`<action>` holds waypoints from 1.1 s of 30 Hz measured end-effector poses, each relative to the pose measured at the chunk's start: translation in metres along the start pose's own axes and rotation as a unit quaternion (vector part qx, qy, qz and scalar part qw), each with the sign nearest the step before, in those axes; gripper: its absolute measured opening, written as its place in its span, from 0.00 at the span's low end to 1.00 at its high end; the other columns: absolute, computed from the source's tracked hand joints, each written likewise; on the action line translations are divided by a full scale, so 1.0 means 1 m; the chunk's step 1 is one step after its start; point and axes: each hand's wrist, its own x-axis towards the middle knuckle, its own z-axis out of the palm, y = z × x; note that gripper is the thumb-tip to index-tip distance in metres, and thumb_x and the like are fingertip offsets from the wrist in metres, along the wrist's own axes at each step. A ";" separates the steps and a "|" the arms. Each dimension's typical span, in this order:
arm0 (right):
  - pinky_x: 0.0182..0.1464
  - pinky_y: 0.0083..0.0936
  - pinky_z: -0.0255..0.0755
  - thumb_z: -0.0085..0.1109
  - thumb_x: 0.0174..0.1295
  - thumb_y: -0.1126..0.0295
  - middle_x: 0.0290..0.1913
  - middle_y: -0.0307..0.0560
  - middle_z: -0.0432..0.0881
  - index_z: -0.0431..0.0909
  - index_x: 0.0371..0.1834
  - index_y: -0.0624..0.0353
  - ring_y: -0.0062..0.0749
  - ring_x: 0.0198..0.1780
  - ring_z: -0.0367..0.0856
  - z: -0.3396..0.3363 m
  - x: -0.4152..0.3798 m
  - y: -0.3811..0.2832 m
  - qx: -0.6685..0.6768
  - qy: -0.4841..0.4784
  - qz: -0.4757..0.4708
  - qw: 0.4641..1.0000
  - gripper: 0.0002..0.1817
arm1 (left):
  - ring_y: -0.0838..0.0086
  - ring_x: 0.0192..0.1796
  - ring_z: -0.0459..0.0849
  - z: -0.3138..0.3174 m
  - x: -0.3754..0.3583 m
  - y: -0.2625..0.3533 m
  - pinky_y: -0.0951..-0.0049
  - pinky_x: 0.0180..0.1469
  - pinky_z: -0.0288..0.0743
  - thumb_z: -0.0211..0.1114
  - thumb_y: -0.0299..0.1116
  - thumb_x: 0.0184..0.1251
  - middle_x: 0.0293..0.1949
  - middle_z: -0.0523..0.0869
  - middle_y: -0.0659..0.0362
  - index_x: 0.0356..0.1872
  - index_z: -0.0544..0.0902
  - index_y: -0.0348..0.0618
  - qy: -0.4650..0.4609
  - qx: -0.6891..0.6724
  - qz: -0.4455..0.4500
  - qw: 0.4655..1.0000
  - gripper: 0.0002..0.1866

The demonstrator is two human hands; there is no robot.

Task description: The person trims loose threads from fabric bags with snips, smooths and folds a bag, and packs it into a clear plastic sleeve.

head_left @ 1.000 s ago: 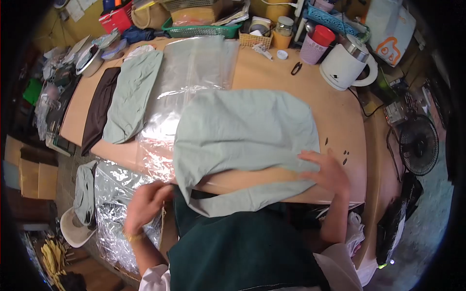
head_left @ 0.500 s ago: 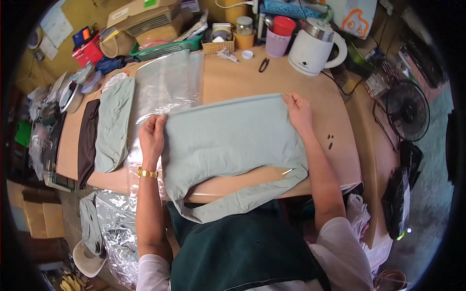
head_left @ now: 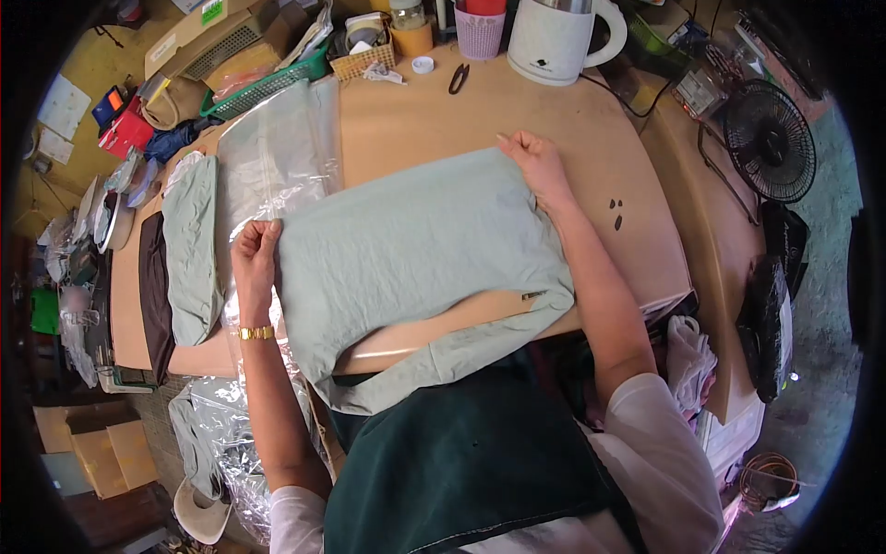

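Observation:
A pale grey-green cloth shoulder bag (head_left: 406, 240) is stretched out over the brown table (head_left: 415, 111), its long strap looping toward my apron. My left hand (head_left: 256, 242) pinches the bag's upper left corner; a gold watch band circles that wrist. At the upper right corner, the fingers of my right hand (head_left: 538, 166) are closed on the cloth. Clear plastic bags (head_left: 277, 148) lie beyond my left hand. Farther left are another grey-green cloth piece (head_left: 193, 254) and a dark brown one (head_left: 155, 295). A small dark object, too small to name, shows beside the strap.
Along the back stand a white electric kettle (head_left: 552, 42), a pink cup (head_left: 480, 35), a jar and a green basket (head_left: 268, 88). Black thread snips (head_left: 459, 78) lie before them. Small dark pieces (head_left: 617, 214) rest at right, near a black fan (head_left: 769, 138).
The view has shifted, with the back items now higher in the picture. Both hands keep hold of the bag's upper corners, and its top edge slants more, the right corner higher.

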 end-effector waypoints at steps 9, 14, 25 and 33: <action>0.31 0.15 0.62 0.66 0.60 0.72 0.29 0.34 0.77 0.77 0.34 0.62 0.13 0.30 0.68 -0.005 0.014 0.024 0.016 -0.113 0.014 0.993 0.07 | 0.90 0.30 0.68 0.004 0.009 -0.009 0.85 0.35 0.62 0.66 0.36 0.70 0.29 0.79 0.73 0.31 0.82 0.42 -0.022 -0.008 -0.069 0.997 0.10; 0.32 0.17 0.65 0.68 0.59 0.70 0.28 0.36 0.80 0.79 0.34 0.62 0.15 0.30 0.71 -0.001 0.016 0.023 -0.025 -0.104 0.024 0.994 0.08 | 0.90 0.30 0.67 0.000 0.009 -0.011 0.85 0.34 0.61 0.66 0.37 0.70 0.28 0.78 0.74 0.32 0.82 0.42 -0.042 -0.017 -0.073 0.996 0.10; 0.35 0.14 0.65 0.66 0.62 0.67 0.30 0.30 0.78 0.78 0.32 0.59 0.13 0.31 0.70 -0.003 0.018 -0.004 -0.076 -0.105 0.042 0.991 0.08 | 0.89 0.29 0.65 0.004 0.009 0.020 0.84 0.33 0.57 0.65 0.38 0.71 0.26 0.75 0.76 0.27 0.83 0.44 -0.044 -0.008 -0.059 0.997 0.12; 0.46 0.19 0.67 0.58 0.67 0.68 0.38 0.35 0.81 0.79 0.39 0.59 0.17 0.39 0.74 -0.075 0.049 -0.189 -0.011 0.053 -0.297 0.953 0.06 | 0.84 0.42 0.81 -0.061 0.024 0.221 0.84 0.45 0.72 0.61 0.31 0.74 0.42 0.87 0.60 0.47 0.84 0.34 0.102 -0.049 0.367 0.923 0.11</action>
